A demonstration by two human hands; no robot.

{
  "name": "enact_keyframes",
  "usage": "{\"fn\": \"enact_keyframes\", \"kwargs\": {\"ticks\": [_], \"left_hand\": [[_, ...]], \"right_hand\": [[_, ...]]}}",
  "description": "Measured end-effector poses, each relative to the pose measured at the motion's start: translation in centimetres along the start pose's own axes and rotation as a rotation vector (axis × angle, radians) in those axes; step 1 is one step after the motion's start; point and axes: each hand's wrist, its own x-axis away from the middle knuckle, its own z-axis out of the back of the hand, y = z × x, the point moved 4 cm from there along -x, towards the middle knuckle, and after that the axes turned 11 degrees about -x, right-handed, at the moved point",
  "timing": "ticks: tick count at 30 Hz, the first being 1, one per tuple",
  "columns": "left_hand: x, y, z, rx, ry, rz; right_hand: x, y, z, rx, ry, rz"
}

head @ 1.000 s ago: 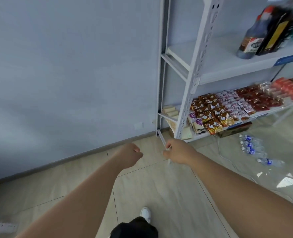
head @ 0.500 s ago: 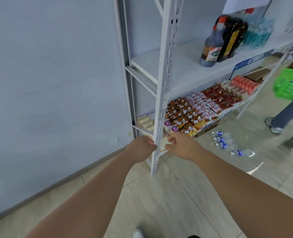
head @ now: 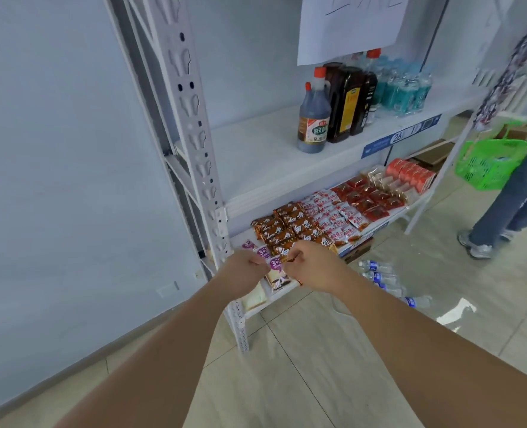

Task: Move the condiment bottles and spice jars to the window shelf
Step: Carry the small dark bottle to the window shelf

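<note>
Low down, the left hand (head: pixel 246 273) crossed the rack post (head: pixel 194 134), its grip curled on nothing visible. The right hand (head: pixel 315 267) sat just right of the post, over the snack packets (head: pixel 302 223). Its grip was curled too, but whether it held anything could not be told. Up and right of the post, the vinegar bottle (head: pixel 313 125) and dark sauce bottle (head: pixel 348 103) stood side by side on the shelf (head: pixel 256 149).

Dark, red-capped bottles (head: pixel 313 118); green basket (head: pixel 487 168); perhaps floral sleeve (head: pixel 509 66).
</note>
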Motion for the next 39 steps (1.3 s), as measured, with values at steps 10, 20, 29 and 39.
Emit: {"fn": "enact_keyframes", "kwargs": {"ticks": [10,20,29,39], "left_hand": [[-5.5,8.8,-1.1,0.167,0.155,0.065],[-14.6,13.7,3.0,0.22,0.353,0.045],[-23.4,19.6,4.3,0.291,0.424,0.04],[-31.8,23.5,6.9,0.474,0.548,0.065]], "right_hand": [[-4.6,3.9,10.5,0.067,-0.012,0.085],[-13.5,3.7,16.4,0.061,0.016,0.135],[-20.5,4.4,22.4,-0.136,0.127,0.13],[-27.1,3.7,26.5,-0.306,-0.009,0.265]]}}
